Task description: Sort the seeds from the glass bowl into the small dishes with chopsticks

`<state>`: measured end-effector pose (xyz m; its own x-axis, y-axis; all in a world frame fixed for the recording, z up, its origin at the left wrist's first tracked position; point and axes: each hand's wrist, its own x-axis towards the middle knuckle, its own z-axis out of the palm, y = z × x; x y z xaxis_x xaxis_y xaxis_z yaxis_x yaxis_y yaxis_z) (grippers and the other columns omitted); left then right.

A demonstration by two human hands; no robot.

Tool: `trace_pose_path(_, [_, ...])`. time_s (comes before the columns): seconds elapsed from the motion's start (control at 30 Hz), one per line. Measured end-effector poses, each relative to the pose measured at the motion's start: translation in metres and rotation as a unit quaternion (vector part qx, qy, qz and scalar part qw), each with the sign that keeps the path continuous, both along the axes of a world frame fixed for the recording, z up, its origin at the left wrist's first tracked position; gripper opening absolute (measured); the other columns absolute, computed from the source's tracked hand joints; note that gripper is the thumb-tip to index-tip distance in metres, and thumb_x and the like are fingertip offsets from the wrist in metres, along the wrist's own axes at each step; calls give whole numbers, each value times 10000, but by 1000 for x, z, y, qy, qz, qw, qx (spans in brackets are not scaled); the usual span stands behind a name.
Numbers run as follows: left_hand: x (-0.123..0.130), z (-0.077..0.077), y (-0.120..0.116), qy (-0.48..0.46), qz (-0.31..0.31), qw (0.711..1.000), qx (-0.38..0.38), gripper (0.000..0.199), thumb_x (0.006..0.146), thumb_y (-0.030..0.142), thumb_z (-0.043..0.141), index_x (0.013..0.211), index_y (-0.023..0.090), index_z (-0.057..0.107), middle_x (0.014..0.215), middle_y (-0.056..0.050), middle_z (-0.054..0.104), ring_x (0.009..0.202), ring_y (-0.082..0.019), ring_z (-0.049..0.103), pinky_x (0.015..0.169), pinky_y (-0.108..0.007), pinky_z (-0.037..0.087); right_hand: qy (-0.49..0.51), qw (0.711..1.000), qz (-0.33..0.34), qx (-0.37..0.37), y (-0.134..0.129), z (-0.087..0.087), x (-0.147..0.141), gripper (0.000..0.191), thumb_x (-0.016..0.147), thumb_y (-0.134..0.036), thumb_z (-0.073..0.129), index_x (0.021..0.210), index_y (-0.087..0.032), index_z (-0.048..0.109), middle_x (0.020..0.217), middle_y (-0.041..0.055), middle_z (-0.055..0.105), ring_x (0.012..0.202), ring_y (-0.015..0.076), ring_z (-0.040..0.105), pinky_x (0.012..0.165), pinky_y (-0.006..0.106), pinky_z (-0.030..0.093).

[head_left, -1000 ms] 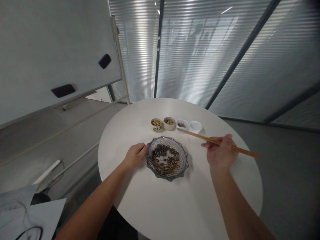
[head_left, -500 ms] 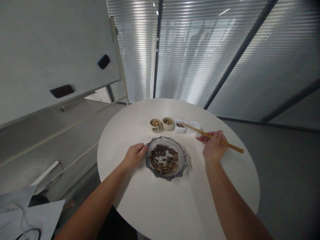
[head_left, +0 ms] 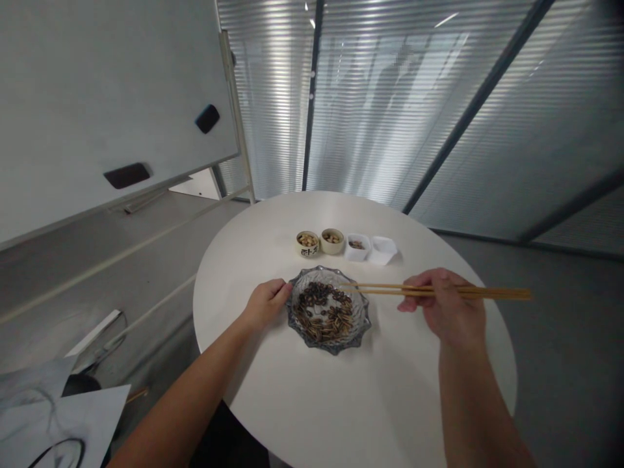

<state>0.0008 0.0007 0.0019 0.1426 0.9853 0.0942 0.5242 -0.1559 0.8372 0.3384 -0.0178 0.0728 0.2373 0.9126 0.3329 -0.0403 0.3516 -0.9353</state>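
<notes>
Round and white, the table (head_left: 380, 390) bears a glass bowl (head_left: 363, 318) of seeds near its middle, its left rim grasped by the left hand (head_left: 266, 302). Pinched in the right hand (head_left: 451, 305), chopsticks (head_left: 394, 289) reach over the bowl's right side.

Chopsticks (head_left: 414, 290) swung from white dish (head_left: 357, 247) to over glass bowl (head_left: 361, 318), tips slightly parted.

My right hand (head_left: 451, 304) hides part of the long brown wooden chopsticks (head_left: 502, 294); their tips blur over the scalloped clear glass bowl (head_left: 335, 348). The picture's edge crops the large grey-white board (head_left: 107, 78).
</notes>
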Motion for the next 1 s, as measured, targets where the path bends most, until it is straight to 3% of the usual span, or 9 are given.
trace_pose_path(0.13, [0,-1,0,-1,2,1000,4,462,950,536,442,637,197,459,638,13,452,639,-134,414,585,-260,317,-91,995,15,-37,-17,10,-2,483,841,-646,700,692,-187,714,546,50,675,363,183,615,362,294,534])
trace_pose_path(0.33, [0,1,0,-4,6,1000,5,464,941,536,457,629,193,482,633,10,457,640,-134,422,575,-258,323,-270,961,18,-52,-24,11,-2,480,954,-615,568,752,-203,709,510,26,652,423,176,624,429,273,527])
trace_pose_path(0.53, [1,3,-1,-5,6,1000,-5,468,938,547,452,631,195,473,629,11,443,637,-133,409,573,-256,316,-331,942,25,-48,-25,14,-8,496,983,-601,520,733,-208,690,512,17,646,449,167,623,449,261,500])
trace_pose_path(0.7, [1,2,-1,3,12,1000,1,465,944,538,442,632,194,469,624,17,446,639,-132,416,585,-260,307,-276,960,19,-40,-27,15,-23,500,950,-612,575,680,-205,682,450,0,585,419,155,582,438,257,493])
trace_pose_path(0.87, [1,1,-1,1,12,1000,2,473,943,548,446,629,196,479,618,15,445,634,-135,413,575,-261,308,-189,980,-8,-55,-18,-2,-20,506,917,-616,620,643,-195,678,394,-3,554,327,142,531,345,243,460])
trace_pose_path(1.0, [0,0,-1,-2,6,1000,6,468,943,542,452,629,198,486,614,17,446,629,-136,416,580,-265,314,-80,996,-2,-28,-8,-11,-10,477,848,-607,703,611,-194,675,466,14,612,300,142,521,307,274,469])
